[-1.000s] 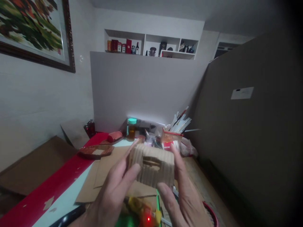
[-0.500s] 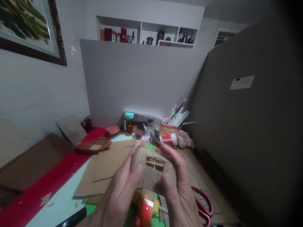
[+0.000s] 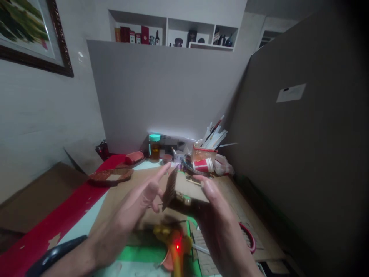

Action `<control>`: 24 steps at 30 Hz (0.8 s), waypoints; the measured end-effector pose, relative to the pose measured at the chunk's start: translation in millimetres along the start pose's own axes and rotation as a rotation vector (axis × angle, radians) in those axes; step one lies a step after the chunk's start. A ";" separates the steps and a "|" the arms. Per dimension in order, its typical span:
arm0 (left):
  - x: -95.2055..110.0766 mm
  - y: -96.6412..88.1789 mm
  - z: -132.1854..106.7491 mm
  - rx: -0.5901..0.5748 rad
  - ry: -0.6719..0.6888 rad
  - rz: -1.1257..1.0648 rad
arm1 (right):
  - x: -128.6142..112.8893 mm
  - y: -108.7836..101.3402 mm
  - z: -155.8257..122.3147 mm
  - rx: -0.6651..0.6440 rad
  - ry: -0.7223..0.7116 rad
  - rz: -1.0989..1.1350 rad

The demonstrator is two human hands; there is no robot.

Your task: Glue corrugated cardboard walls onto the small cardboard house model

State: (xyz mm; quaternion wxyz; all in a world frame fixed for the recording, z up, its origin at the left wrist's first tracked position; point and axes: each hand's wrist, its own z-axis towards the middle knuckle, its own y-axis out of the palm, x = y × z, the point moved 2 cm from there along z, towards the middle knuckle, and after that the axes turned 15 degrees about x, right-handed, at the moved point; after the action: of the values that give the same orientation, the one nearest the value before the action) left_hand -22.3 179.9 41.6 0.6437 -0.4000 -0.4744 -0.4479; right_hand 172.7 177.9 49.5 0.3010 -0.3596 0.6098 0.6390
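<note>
A small cardboard model [image 3: 188, 188], boxy with a corrugated side panel, is held up over the table by my right hand [image 3: 217, 207], thumb on its near right edge. My left hand [image 3: 144, 198] is just left of the model with fingers spread; whether a fingertip touches the panel I cannot tell. Below the model lies a yellow and orange glue gun [image 3: 177, 246] with a red light lit and a clear glue stick [image 3: 201, 249] at its back. Red-handled scissors [image 3: 249, 238] lie right of my right wrist, partly hidden.
Flat cardboard sheets [image 3: 115, 206] cover the table's left middle. Behind stand a bottle with a turquoise lid [image 3: 155, 148], a holder of white strips [image 3: 204, 154] and a red and white paper cup [image 3: 203, 165]. A brown tray [image 3: 111, 176] sits at left. Grey panels rise behind and right.
My left hand has let go of the cardboard model and moved left, its fingers spreading. The model has tilted in my right hand, and the view has shifted slightly.
</note>
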 end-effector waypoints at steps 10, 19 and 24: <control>56.0 5.5 -39.2 0.028 0.443 0.323 | 9.5 10.1 -5.8 -0.135 0.363 0.352; 40.9 17.2 -43.3 -0.043 0.684 0.172 | 23.5 11.2 -15.9 -0.155 0.418 0.337; 37.7 20.9 -48.2 0.005 0.647 0.176 | 27.9 10.6 -20.4 -0.140 0.435 0.318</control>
State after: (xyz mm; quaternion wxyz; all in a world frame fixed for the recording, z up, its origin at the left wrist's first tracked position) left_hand 15.4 133.0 65.1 0.7980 -0.2749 -0.2100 -0.4934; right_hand 150.2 155.3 32.4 0.0335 -0.4078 0.6633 0.6266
